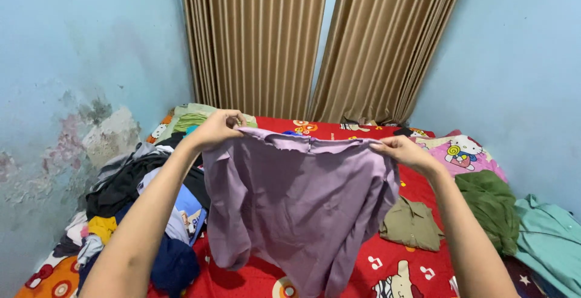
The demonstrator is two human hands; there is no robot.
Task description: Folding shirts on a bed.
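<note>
The room was small, with pale blue walls point(514, 62) on both sides; the left one was stained and flaking low down, where a patch of bare plaster point(109, 134) showed through. Straight ahead hung two tan pleated curtains point(260, 38), drawn nearly together with a narrow strip of blue wall between them. Below them a bed filled the floor from wall to wall, covered by a red sheet point(411, 268) printed with cartoon figures and music notes. The person held a lilac shirt point(296, 207) up over the middle of the bed, stretched by its upper edge between both hands so that the body and sleeves hung down in loose folds, the lowest part close to the sheet. The left hand point(218, 128) pinched the left corner of that edge, fingers closed tight over the cloth; the right hand point(402, 151) gripped the right corner in the same way, thumb on top. To the left of the shirt, against the flaking wall, lay a heap of unfolded clothes point(136, 207) in black, grey, navy, yellow and light blue. On the right side of the bed an olive shirt point(411, 224) lay flat on the sheet just beside the hanging cloth, with a dark green garment point(493, 204) crumpled beyond it and a teal shirt point(548, 243) at the far right edge. A pink pillow point(466, 153) with a cartoon cat print rested near the right wall, behind the right hand.
</note>
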